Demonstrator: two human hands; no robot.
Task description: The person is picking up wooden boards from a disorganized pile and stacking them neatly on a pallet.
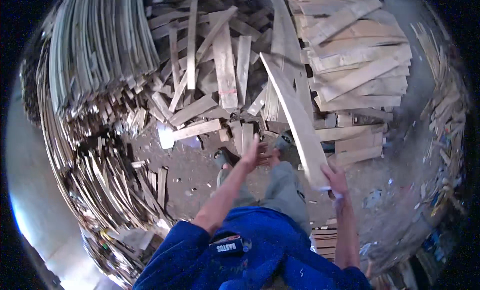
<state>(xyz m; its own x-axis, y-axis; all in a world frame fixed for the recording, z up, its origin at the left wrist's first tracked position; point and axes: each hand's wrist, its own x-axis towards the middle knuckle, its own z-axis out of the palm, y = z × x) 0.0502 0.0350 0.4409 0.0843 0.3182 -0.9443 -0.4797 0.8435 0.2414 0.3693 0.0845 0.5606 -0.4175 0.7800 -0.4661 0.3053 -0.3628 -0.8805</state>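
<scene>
My right hand [336,182] is closed round the near end of a long pale wooden board [298,122]. The board slants up and to the left, its far end above the pile of loose wood pieces. My left hand [256,156] is in front of my legs, apart from the board, its fingers stretched out and slightly blurred; it holds nothing that I can see. Just beyond it, a short wood piece [247,136] lies on the ground near my feet.
Tall stacks of thin slats [100,45] stand at the left. A neat stack of wide boards [360,55] is at the far right, with shorter planks [357,145] nearer me. Loose offcuts [225,65] heap up in the middle. Scraps litter the dirt floor [370,177].
</scene>
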